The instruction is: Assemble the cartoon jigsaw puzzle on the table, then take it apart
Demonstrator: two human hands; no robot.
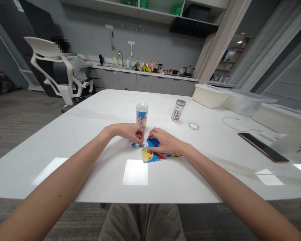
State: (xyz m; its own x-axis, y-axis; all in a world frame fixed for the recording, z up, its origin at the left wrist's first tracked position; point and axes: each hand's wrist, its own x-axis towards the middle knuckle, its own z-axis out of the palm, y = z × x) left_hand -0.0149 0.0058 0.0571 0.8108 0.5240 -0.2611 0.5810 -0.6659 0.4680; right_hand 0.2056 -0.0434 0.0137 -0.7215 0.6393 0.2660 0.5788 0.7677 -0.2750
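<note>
A partly joined jigsaw puzzle (152, 157), blue and yellow with cartoon figures, lies flat on the white table (90, 170). My right hand (165, 140) rests over it, fingers spread and bent, hiding much of its middle. At the upper left edge, my left hand (131, 132) is closed in a pinch, its fingertips down at a small blue puzzle piece. Beside those fingertips lie loose puzzle pieces (133, 145). Just behind the left hand stands an upright cylindrical canister (141, 115) with a clear top and a cartoon print.
Farther right are a second canister (178, 111) with a grey lid and a round lid (194, 126). A dark tablet-like device (262, 146), a white cable (237, 129) and storage boxes (212, 95) line the right side. Behind, a person (76, 67) sits by the counter.
</note>
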